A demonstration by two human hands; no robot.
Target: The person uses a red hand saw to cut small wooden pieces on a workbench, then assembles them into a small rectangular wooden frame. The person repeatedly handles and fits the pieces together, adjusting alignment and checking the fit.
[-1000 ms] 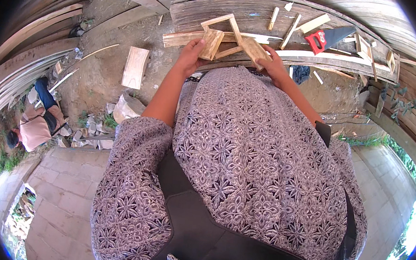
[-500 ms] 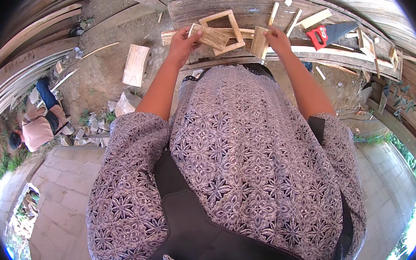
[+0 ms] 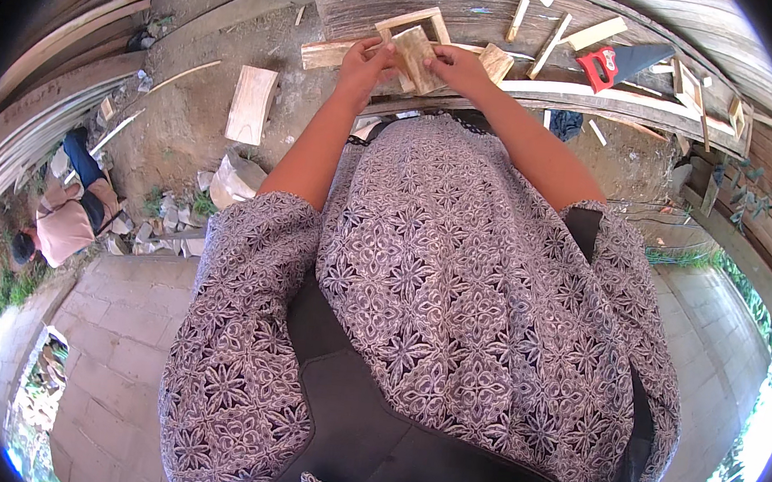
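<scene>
A short flat wooden board [image 3: 415, 59] is held tilted above the bench, between my two hands. My left hand [image 3: 363, 74] is closed on its left edge. At its right edge, the fingers of my right hand [image 3: 457, 70] grip the same board. Directly behind it, a small rectangular wooden frame [image 3: 410, 18] rests on the bench, partly covered by the board. A smaller wooden block [image 3: 496, 62] lies just right of my right hand.
Wooden strips [image 3: 548, 47] and a red-handled handsaw [image 3: 613, 67] lie on the plank bench [image 3: 354, 12]. More small frames [image 3: 686, 86] are at its right end. A loose board [image 3: 252, 105] lies on the ground at left. Farther left, a person [image 3: 69, 216] is near stones.
My right hand has let go of the smaller block, now on the bench, and moved left onto the board. The board has turned more upright in my left hand.
</scene>
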